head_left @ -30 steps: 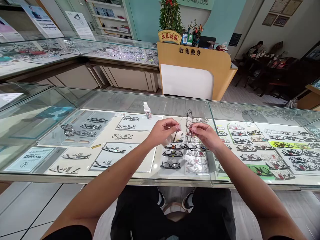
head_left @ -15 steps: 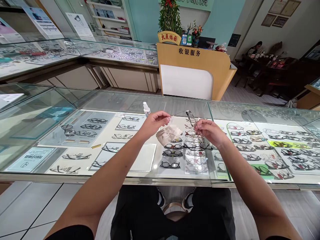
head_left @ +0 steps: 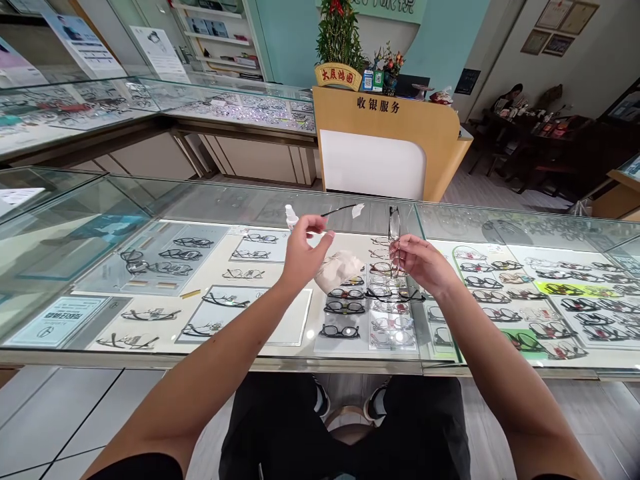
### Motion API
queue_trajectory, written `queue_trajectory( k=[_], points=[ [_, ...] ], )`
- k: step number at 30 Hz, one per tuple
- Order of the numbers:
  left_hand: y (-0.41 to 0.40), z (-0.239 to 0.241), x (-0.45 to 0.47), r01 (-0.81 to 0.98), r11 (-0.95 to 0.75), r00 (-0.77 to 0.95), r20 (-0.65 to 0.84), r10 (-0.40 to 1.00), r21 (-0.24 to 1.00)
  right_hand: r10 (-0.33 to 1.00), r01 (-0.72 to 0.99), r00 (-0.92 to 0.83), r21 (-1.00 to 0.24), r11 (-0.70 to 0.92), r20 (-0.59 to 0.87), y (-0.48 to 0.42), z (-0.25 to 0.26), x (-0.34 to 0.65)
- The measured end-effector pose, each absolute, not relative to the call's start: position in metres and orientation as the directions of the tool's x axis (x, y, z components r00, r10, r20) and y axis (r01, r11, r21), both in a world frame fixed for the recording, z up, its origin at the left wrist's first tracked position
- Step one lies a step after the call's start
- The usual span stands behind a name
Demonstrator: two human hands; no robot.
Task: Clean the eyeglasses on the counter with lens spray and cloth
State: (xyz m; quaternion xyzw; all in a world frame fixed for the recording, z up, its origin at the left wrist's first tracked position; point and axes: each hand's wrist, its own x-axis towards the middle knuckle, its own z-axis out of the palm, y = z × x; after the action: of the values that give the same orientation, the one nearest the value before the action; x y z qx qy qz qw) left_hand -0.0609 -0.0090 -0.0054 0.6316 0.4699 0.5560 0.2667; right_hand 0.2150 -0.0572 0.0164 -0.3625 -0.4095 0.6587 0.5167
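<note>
My right hand (head_left: pixel 419 264) pinches a thin dark-framed pair of glasses (head_left: pixel 394 235), holding the front upright above the glass counter (head_left: pixel 210 200). My left hand (head_left: pixel 302 252) pinches the end of one temple arm (head_left: pixel 338 210), swung out to the left, with a small white tag (head_left: pixel 358 211) hanging on it. A crumpled beige cloth (head_left: pixel 338 269) lies on the counter glass just below my left hand. A small white spray bottle (head_left: pixel 291 217) stands behind my left hand, partly hidden by it.
Several pairs of glasses (head_left: pixel 344 308) lie on display trays under the counter glass. A wooden cashier desk (head_left: pixel 390 143) with a plant (head_left: pixel 340 37) stands beyond. More glass showcases (head_left: pixel 75 107) run along the left. My knees and a stool (head_left: pixel 350 420) are below the counter.
The glasses were raised and the temple arm swung open to the left. The beige cloth left my left hand and now lies on the counter.
</note>
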Motion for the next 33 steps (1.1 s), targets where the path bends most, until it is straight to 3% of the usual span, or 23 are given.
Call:
queue_trajectory(
  k=[2, 4, 10, 13, 26, 33],
  points=[
    [-0.019, -0.007, -0.056, 0.356, -0.503, -0.159, 0.582, 0.798, 0.787, 0.984, -0.401, -0.175, -0.909, -0.112, -0.045, -0.058, 0.017, 0.213],
    [-0.029, -0.008, -0.052, 0.363, -0.570, -0.141, 0.648, 0.749, 0.737, 0.986, -0.415, -0.159, -0.904, -0.106, -0.043, -0.060, 0.018, 0.209],
    [-0.046, -0.007, -0.042, 0.248, -0.732, 0.331, 0.654, 0.680, 0.635, 0.977, -0.405, -0.210, -0.906, -0.122, -0.037, -0.067, 0.016, 0.194],
    [-0.047, -0.008, -0.040, 0.236, -0.780, 0.443, 0.651, 0.617, 0.579, 0.965, -0.385, -0.262, -0.913, -0.132, -0.029, -0.070, 0.015, 0.190],
    [-0.037, -0.012, -0.045, 0.463, -0.783, 0.472, 0.632, 0.615, 0.416, 0.971, -0.362, -0.238, -0.928, -0.095, -0.006, -0.073, 0.013, 0.186],
    [-0.033, -0.013, -0.047, 0.510, -0.733, 0.388, 0.641, 0.663, 0.449, 0.976, -0.504, -0.216, -0.858, -0.095, 0.018, -0.072, 0.011, 0.187]
  ],
)
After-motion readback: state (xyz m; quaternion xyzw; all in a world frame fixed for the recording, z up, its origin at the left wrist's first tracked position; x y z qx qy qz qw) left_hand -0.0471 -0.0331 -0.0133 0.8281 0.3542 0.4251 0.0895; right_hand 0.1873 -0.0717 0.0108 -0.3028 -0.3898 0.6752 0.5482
